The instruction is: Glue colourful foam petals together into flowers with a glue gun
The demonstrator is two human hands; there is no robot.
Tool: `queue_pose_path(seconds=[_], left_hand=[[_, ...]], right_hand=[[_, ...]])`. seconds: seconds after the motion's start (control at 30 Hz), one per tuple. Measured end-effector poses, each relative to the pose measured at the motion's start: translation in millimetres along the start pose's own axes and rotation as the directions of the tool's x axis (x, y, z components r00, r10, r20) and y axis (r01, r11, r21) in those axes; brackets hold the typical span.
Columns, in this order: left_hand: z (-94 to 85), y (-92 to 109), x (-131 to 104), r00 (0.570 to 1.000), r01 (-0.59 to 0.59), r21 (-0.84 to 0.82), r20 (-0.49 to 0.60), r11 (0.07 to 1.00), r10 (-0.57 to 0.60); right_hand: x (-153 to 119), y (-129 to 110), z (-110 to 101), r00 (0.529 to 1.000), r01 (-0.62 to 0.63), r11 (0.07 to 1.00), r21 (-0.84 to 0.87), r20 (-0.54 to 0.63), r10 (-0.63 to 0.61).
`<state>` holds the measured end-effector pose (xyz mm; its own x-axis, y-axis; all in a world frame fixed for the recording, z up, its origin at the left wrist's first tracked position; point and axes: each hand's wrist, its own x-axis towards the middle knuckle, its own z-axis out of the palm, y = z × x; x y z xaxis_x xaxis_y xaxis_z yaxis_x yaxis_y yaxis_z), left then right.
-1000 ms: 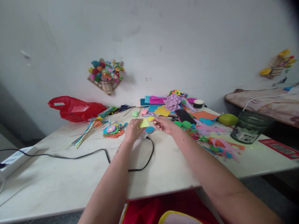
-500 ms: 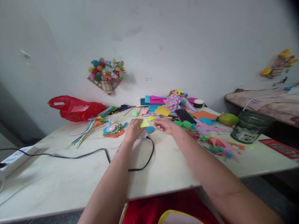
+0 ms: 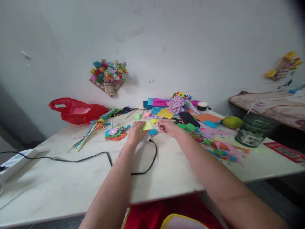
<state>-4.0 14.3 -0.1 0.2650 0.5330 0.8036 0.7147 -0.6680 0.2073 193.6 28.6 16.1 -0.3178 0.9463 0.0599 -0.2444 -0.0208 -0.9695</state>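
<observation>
Near the middle of the white table, my left hand (image 3: pixel 137 133) is closed on a pale yellow piece (image 3: pixel 147 126), which looks soft and glossy. My right hand (image 3: pixel 166 126) is a little to the right, its fingertips pinched together; whatever is between them is too small to make out. A blue scalloped disc (image 3: pixel 152 132) lies between the hands, nearer the table edge than the yellow piece. Just beyond them is a small bright yellow piece (image 3: pixel 154 121). Layered foam flowers (image 3: pixel 114 131) rest left of my left hand.
A black cable (image 3: pixel 156 156) loops below the hands. Coloured strips (image 3: pixel 87 138) and a red bag (image 3: pixel 78 111) are at left. A phone (image 3: pixel 188 119), foam scraps (image 3: pixel 228 149), a green fruit (image 3: pixel 232 122) and a dark glass jar (image 3: pixel 254 130) stand or lie at right.
My right hand has shifted very slightly, with its fingertips drawn a little closer together. My left hand stays in place around the pale yellow piece.
</observation>
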Motion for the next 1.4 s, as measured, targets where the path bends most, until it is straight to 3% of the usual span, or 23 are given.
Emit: queue_pose_path(seconds=[0.33, 0.73, 0.9, 1.03, 1.4], left_hand=[[0.8, -1.4, -0.6, 1.0, -0.007, -0.001, -0.006, 1.0, 0.007], [-0.1, 0.1, -0.3, 1.0, 0.006, 0.001, 0.012, 1.0, -0.006], [-0.4, 0.6, -0.2, 1.0, 0.012, 0.007, 0.017, 1.0, -0.013], [-0.9, 1.1, 0.1, 1.0, 0.006, 0.014, 0.01, 1.0, -0.006], [-0.8, 1.0, 0.1, 1.0, 0.004, 0.013, 0.012, 1.0, -0.004]], right_hand=[[0.5, 1.6, -2.0, 0.986, 0.097, 0.995, 0.006, -0.133, -0.096], [0.4, 1.9, -1.2, 0.985, 0.09, 0.994, 0.06, -0.15, -0.081], [2.3, 2.2, -3.2, 0.997, 0.021, 0.988, 0.155, -0.082, -0.009], [3.2, 4.2, -5.8, 0.999, 0.01, 0.993, 0.12, -0.039, -0.006], [1.0, 1.3, -3.3, 0.993, 0.022, 0.996, 0.083, -0.118, -0.012]])
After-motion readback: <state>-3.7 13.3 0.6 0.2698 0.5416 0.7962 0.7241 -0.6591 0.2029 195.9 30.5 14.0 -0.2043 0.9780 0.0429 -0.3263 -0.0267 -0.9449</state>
